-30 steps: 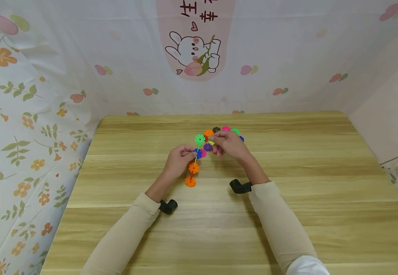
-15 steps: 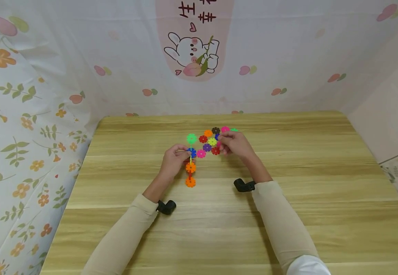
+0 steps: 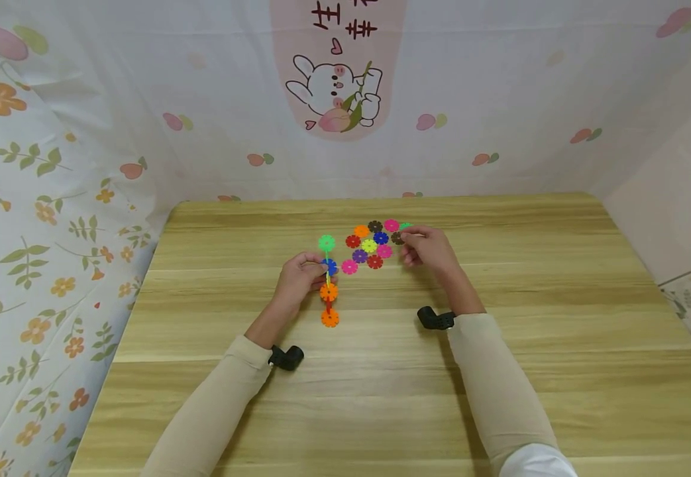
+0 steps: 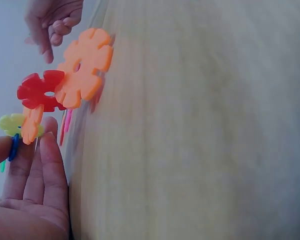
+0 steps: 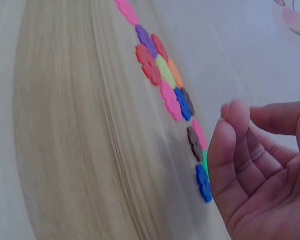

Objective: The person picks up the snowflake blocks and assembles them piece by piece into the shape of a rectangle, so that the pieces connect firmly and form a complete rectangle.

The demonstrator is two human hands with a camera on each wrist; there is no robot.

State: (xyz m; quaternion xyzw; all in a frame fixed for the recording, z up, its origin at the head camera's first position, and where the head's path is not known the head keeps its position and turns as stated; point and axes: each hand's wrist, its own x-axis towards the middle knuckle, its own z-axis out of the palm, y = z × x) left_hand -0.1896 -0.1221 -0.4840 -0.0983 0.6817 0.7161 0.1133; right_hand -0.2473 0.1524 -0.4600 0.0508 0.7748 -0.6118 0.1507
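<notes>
In the head view my left hand (image 3: 299,283) pinches a blue snowflake disc (image 3: 330,267) in a chain of interlocked plastic discs. A green disc (image 3: 326,243) stands at the far end. Orange disc (image 4: 85,67), red disc (image 4: 41,90) and yellow disc (image 4: 11,124) show in the left wrist view. My right hand (image 3: 431,250) hovers at the right side of a loose disc group, fingers loosely bent, nothing visible between them. A brown disc (image 5: 194,143) and a blue disc (image 5: 203,182) lie near it; the hand partly covers this end of the group in the head view.
Loose discs, among them a yellow disc (image 3: 369,246), a purple disc (image 3: 360,256) and a pink disc (image 3: 349,267), lie flat on the wooden table (image 3: 357,397). Behind the table hangs a printed cloth (image 3: 476,86). Each wrist wears a black camera mount (image 3: 287,358).
My left hand has drawn the chain leftward, away from the loose discs, and the chain hangs straighter. My right hand has moved right over the group, uncovering several discs.
</notes>
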